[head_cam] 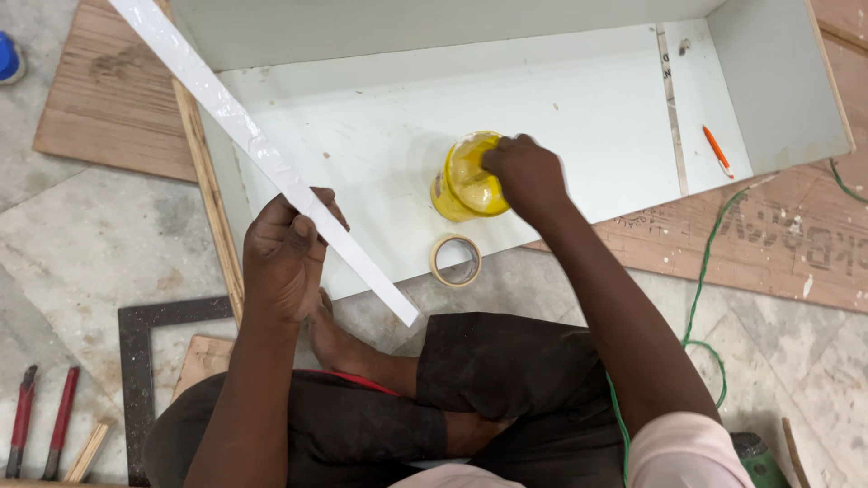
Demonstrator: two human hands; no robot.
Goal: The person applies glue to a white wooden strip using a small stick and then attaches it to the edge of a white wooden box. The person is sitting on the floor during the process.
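Sitting cross-legged on the floor, the person has the left hand [285, 248] gripped around a long white strip [262, 149] that slants up and away to the left. The right hand [526, 176] has its fingers down in a yellow jar [463, 179], which sits on the floor of an open white cabinet box [579, 108]. A roll of tape [455, 260] lies at the box's near edge, just in front of the jar, and an orange pen [717, 150] sits off in the right compartment.

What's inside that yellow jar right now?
Yellow adhesive-like stuff shows through the open top of the yellow jar. The right hand has its fingers dipped at the rim, covering part of the inside; the bottom is hidden.
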